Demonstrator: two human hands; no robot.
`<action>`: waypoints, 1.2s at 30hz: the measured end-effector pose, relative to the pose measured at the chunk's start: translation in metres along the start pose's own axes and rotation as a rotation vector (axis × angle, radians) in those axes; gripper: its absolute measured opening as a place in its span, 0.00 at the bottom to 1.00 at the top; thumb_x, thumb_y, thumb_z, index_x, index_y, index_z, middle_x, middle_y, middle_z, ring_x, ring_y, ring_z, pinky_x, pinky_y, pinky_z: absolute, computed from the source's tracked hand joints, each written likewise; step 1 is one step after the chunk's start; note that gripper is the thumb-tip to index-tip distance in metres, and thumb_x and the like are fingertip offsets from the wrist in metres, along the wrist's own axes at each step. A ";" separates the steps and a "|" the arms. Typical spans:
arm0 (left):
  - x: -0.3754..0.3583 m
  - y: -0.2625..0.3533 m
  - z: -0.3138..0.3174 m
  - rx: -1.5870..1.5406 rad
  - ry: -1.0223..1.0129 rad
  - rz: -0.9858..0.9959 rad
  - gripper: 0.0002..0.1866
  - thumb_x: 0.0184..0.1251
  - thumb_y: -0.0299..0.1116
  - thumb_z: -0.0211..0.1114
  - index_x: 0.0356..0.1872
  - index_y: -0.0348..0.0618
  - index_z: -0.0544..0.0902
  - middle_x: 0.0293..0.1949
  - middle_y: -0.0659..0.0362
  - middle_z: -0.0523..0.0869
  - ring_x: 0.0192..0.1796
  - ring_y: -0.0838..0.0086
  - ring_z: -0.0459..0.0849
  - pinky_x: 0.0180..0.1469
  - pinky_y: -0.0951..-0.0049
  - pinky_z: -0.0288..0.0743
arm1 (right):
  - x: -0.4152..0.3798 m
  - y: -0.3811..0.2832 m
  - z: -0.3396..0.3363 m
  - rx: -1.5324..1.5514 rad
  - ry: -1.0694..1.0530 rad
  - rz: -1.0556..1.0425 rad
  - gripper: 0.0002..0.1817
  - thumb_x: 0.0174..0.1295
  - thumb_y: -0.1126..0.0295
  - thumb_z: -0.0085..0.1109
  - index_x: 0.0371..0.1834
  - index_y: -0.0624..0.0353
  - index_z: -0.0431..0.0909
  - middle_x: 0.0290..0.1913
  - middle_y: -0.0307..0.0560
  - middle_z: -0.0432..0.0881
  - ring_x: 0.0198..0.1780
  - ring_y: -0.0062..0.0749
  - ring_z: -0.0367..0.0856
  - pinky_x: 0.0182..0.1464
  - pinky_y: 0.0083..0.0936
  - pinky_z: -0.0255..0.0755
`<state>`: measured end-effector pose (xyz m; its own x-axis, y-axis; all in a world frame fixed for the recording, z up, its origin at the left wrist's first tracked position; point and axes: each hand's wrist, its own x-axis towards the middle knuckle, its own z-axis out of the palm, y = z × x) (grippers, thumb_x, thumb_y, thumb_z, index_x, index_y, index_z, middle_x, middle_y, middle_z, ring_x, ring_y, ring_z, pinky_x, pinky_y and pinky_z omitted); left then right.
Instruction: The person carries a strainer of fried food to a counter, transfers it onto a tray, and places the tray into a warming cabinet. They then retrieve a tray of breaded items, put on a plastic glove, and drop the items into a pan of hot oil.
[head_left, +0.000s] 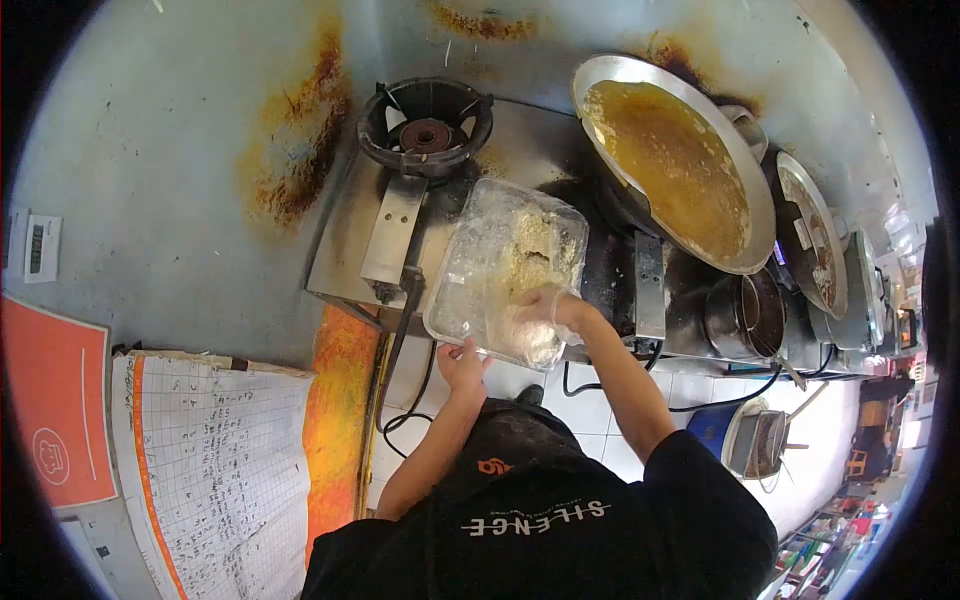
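Observation:
A clear plastic tub (455,285) sits tilted at the front of the steel stove, partly over its edge. Pale yellow crumbs (535,235) lie along its right side, and a whitish powdery heap (540,345) fills its near right corner. My left hand (463,365) is closed on the tub's near left rim. Inside the tub, my right hand (548,303) reaches down into the crumbs with curled fingers. A see-through glove seems to cover it at the wrist. What those fingers hold is hidden.
A bare burner (426,130) stands behind the tub. At right, a wide wok (670,165) holds yellowish oil, with another pan (812,235) beyond it and a dark pot (745,315) nearer. Hoses (395,360) hang below the stove edge. A handwritten sheet (220,450) hangs at left.

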<state>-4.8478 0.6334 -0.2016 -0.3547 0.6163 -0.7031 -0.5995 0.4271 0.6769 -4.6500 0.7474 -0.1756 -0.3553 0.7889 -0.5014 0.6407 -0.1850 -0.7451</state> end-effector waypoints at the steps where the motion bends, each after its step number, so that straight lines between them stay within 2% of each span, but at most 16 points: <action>1: 0.001 0.002 0.001 -0.003 -0.007 0.003 0.15 0.69 0.26 0.63 0.46 0.44 0.64 0.41 0.60 0.70 0.41 0.71 0.75 0.46 0.52 0.86 | 0.000 0.000 -0.002 0.123 0.043 0.080 0.27 0.49 0.53 0.76 0.43 0.66 0.83 0.40 0.47 0.86 0.39 0.36 0.81 0.44 0.32 0.74; 4: 0.000 0.005 -0.001 0.038 -0.033 -0.007 0.15 0.69 0.26 0.63 0.47 0.44 0.64 0.42 0.60 0.70 0.42 0.70 0.75 0.46 0.53 0.85 | -0.004 0.002 -0.007 0.099 0.202 0.090 0.23 0.50 0.55 0.75 0.40 0.64 0.83 0.35 0.45 0.85 0.33 0.33 0.79 0.40 0.29 0.74; 7: 0.013 -0.007 -0.007 0.008 -0.075 0.003 0.15 0.69 0.27 0.62 0.48 0.44 0.64 0.42 0.59 0.69 0.42 0.70 0.75 0.45 0.55 0.86 | -0.037 -0.040 -0.011 -0.136 0.523 -0.059 0.19 0.52 0.58 0.74 0.39 0.60 0.83 0.32 0.47 0.84 0.31 0.34 0.79 0.37 0.32 0.74; 10: 0.006 0.000 -0.008 0.044 -0.108 -0.003 0.18 0.68 0.25 0.63 0.50 0.42 0.63 0.48 0.57 0.67 0.49 0.68 0.74 0.45 0.57 0.88 | -0.063 -0.078 -0.016 -0.121 0.702 -0.323 0.17 0.53 0.58 0.73 0.37 0.59 0.83 0.31 0.53 0.82 0.31 0.40 0.81 0.37 0.35 0.74; 13: 0.009 -0.002 -0.010 0.065 -0.078 -0.019 0.17 0.69 0.26 0.63 0.48 0.43 0.62 0.47 0.57 0.68 0.48 0.67 0.74 0.44 0.56 0.86 | -0.068 -0.107 -0.024 -0.285 0.903 -0.597 0.17 0.54 0.58 0.71 0.36 0.60 0.82 0.33 0.54 0.83 0.34 0.47 0.82 0.38 0.37 0.74; 16: 0.016 -0.008 -0.011 0.050 -0.075 0.005 0.17 0.69 0.26 0.64 0.46 0.44 0.61 0.46 0.58 0.68 0.47 0.68 0.74 0.43 0.55 0.84 | -0.095 -0.162 -0.048 -0.324 0.960 -0.519 0.18 0.54 0.56 0.71 0.39 0.59 0.84 0.36 0.51 0.85 0.33 0.37 0.84 0.38 0.30 0.77; 19: 0.016 -0.003 -0.010 0.076 -0.116 -0.027 0.15 0.69 0.25 0.62 0.43 0.45 0.61 0.45 0.58 0.70 0.44 0.70 0.73 0.45 0.53 0.84 | -0.129 -0.208 -0.085 -0.127 1.075 -0.493 0.17 0.55 0.56 0.71 0.38 0.59 0.84 0.33 0.48 0.84 0.32 0.35 0.83 0.37 0.29 0.77; 20: 0.015 -0.002 -0.010 0.072 -0.119 -0.029 0.15 0.69 0.25 0.62 0.43 0.46 0.61 0.45 0.58 0.70 0.43 0.70 0.73 0.45 0.53 0.84 | -0.148 -0.224 -0.099 -0.086 1.095 -0.474 0.15 0.55 0.58 0.69 0.35 0.60 0.84 0.30 0.53 0.84 0.31 0.43 0.84 0.36 0.35 0.76; 21: 0.016 -0.001 -0.012 0.078 -0.126 -0.031 0.15 0.69 0.25 0.61 0.43 0.46 0.61 0.45 0.58 0.70 0.43 0.71 0.73 0.45 0.53 0.84 | -0.159 -0.232 -0.111 -0.092 1.183 -0.439 0.16 0.55 0.57 0.69 0.35 0.60 0.84 0.30 0.51 0.84 0.31 0.38 0.84 0.37 0.32 0.77; 22: 0.016 -0.001 -0.013 0.079 -0.131 -0.034 0.15 0.69 0.25 0.61 0.44 0.46 0.61 0.44 0.58 0.70 0.43 0.71 0.73 0.45 0.53 0.84 | -0.166 -0.232 -0.129 -0.036 1.190 -0.499 0.17 0.55 0.56 0.70 0.35 0.59 0.84 0.29 0.49 0.84 0.31 0.36 0.83 0.38 0.31 0.78; 24: 0.016 -0.001 -0.011 0.084 -0.144 -0.038 0.14 0.70 0.26 0.60 0.44 0.46 0.61 0.43 0.58 0.71 0.43 0.71 0.73 0.46 0.53 0.84 | -0.181 -0.228 -0.162 -0.020 1.276 -0.569 0.16 0.55 0.56 0.72 0.34 0.59 0.85 0.28 0.41 0.83 0.30 0.25 0.80 0.35 0.26 0.75; 25: 0.016 0.000 -0.011 0.090 -0.150 -0.038 0.14 0.70 0.26 0.60 0.45 0.46 0.61 0.43 0.58 0.71 0.43 0.71 0.73 0.46 0.54 0.84 | -0.190 -0.227 -0.175 0.060 1.300 -0.526 0.16 0.56 0.57 0.72 0.34 0.60 0.84 0.28 0.39 0.83 0.30 0.20 0.77 0.33 0.23 0.74; 27: 0.014 0.001 -0.013 0.100 -0.161 -0.036 0.14 0.70 0.26 0.60 0.45 0.46 0.61 0.43 0.58 0.71 0.44 0.71 0.73 0.46 0.54 0.84 | -0.195 -0.209 -0.214 0.099 1.296 -0.575 0.18 0.55 0.57 0.73 0.37 0.61 0.84 0.30 0.40 0.85 0.31 0.19 0.79 0.36 0.22 0.75; 30: 0.010 0.002 -0.011 0.095 -0.176 -0.028 0.15 0.71 0.27 0.59 0.46 0.46 0.60 0.44 0.58 0.71 0.44 0.70 0.73 0.47 0.53 0.83 | -0.184 -0.177 -0.280 -0.221 1.342 -0.321 0.16 0.57 0.59 0.70 0.40 0.60 0.84 0.35 0.45 0.87 0.34 0.29 0.83 0.40 0.27 0.77; 33: 0.005 0.003 -0.008 0.085 -0.154 -0.009 0.15 0.71 0.27 0.59 0.46 0.46 0.60 0.45 0.58 0.70 0.44 0.71 0.72 0.49 0.52 0.82 | -0.151 -0.150 -0.334 -0.581 1.223 -0.054 0.21 0.55 0.56 0.71 0.45 0.58 0.84 0.37 0.48 0.87 0.39 0.34 0.85 0.45 0.28 0.78; 36: 0.010 -0.003 -0.012 0.085 -0.124 -0.004 0.15 0.70 0.26 0.60 0.46 0.47 0.60 0.45 0.58 0.70 0.44 0.70 0.72 0.48 0.50 0.82 | -0.102 -0.119 -0.380 -0.724 1.124 0.144 0.20 0.54 0.55 0.70 0.44 0.57 0.85 0.41 0.52 0.87 0.44 0.44 0.85 0.48 0.32 0.78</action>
<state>-4.8589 0.6304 -0.2133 -0.2581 0.6895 -0.6767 -0.5356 0.4808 0.6942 -4.4312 0.9113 0.1309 0.2683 0.9031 0.3352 0.9619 -0.2326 -0.1434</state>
